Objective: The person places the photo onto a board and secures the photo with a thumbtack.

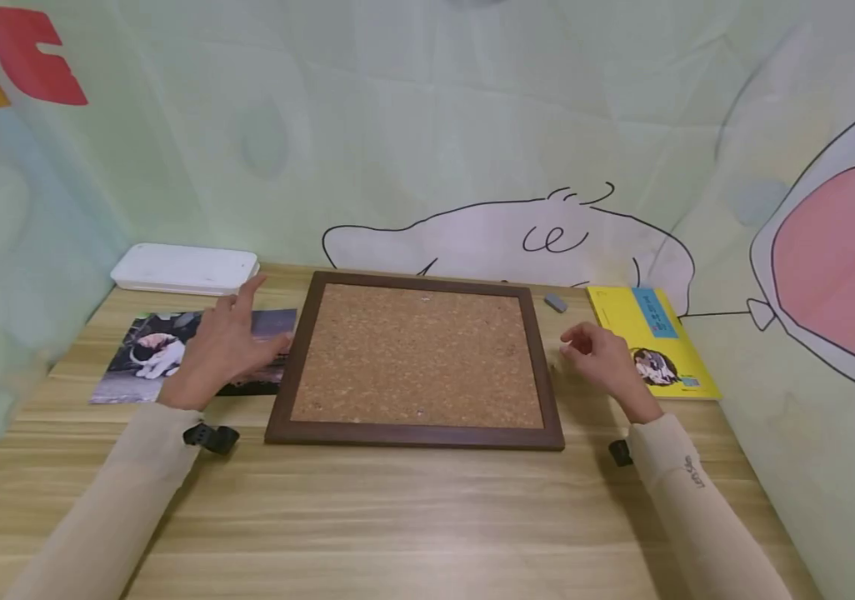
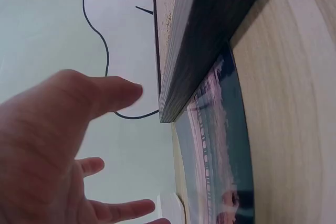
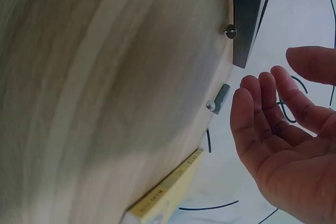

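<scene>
Your left hand (image 1: 221, 350) spreads its fingers wide above the photos (image 1: 157, 357), thumb near the cork board's (image 1: 420, 358) left edge, while your right hand (image 1: 602, 360) curls loosely, thumb apart from fingers, just past the right edge. The board sits in the middle of the table (image 1: 412, 517), with lots of wood between its near edge and you. On the yellow book (image 1: 615, 321) is a blue label (image 1: 654, 312), its writing too small to read.

corkboard (image 1: 420, 358) | dark-brown-framed | lying cork side up | on wooden table (image 1: 397, 517)
</scene>
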`<state>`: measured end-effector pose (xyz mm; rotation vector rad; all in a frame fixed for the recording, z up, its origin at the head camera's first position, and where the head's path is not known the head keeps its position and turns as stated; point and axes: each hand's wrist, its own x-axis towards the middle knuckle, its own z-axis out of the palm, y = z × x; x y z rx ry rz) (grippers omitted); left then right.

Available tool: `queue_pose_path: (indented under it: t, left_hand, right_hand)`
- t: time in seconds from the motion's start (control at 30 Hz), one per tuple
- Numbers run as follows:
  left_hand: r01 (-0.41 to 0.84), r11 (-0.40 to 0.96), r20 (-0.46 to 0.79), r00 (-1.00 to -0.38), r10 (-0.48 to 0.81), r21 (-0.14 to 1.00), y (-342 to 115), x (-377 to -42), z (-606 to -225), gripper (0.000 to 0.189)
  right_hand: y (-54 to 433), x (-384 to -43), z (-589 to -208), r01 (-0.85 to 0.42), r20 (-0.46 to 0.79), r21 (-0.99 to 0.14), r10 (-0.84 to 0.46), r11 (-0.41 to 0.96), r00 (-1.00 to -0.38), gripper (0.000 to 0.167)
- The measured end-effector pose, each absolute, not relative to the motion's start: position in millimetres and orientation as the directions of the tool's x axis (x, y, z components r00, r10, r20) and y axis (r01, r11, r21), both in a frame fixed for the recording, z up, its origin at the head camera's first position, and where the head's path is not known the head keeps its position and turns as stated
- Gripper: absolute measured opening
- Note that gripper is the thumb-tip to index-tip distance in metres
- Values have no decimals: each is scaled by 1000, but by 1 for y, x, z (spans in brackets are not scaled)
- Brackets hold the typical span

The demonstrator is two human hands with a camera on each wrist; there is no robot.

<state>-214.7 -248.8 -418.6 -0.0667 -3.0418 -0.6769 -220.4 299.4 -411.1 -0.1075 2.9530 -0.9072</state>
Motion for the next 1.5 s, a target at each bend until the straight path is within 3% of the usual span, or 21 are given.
queue_pose_path:
  t: [0.3, 0.53, 0.83, 1.23, 1.5]
  left_hand:
    - [43, 907, 6, -999, 44, 420, -253, -211, -422, 110]
    - [41, 911, -18, -998, 54, 411, -257, -210, -421, 109]
    - [-8, 919, -93, -995, 31, 394, -257, -209, -423, 106]
    - [-24, 913, -69, -998, 5, 407, -257, -210, -424, 103]
    - [11, 938, -44, -999, 28, 346, -261, -214, -426, 95]
  right_hand:
    - [298, -224, -416, 80, -152, -585, -12, 807, -988, 27]
    - [299, -227, -421, 41, -164, -520, -53, 853, -985, 24]
    - [298, -230, -425, 71, -221, -535, -58, 842, -974, 23]
    - [299, -230, -426, 10, -186, -519, -102, 855, -977, 19]
    - [297, -230, -425, 25, -199, -518, -92, 855, -976, 15]
